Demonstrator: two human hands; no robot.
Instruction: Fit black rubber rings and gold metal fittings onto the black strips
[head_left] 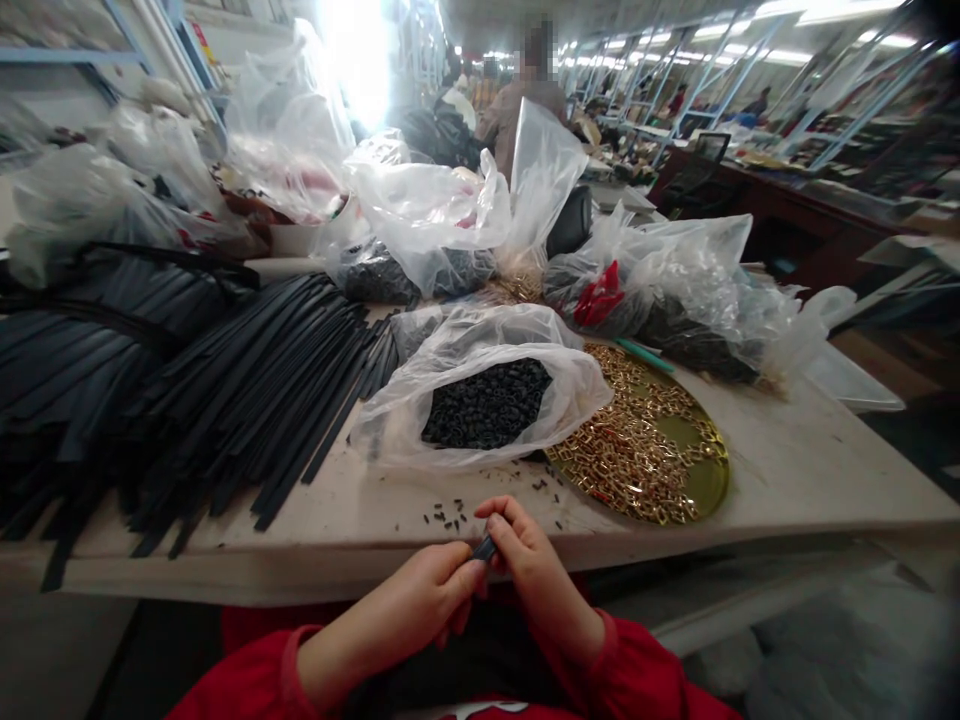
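Observation:
My left hand is closed around a dark strap, whose end sticks out between thumb and fingers. At that end, the fingers of my right hand are bent and pinched close to the strap; whether a small part sits between them is hidden. Both hands are just off the table's front edge. Small black loops lie scattered on the tabletop beyond them. Farther back, an open clear plastic bag holds many black loops. To its right, a round gold tray carries small gold-coloured metal buckles.
Long black straps are heaped across the table at left, some overhanging the front edge. Stuffed clear bags line the back. A teal tool or pen rests at the tray's far rim. A person is beyond the table.

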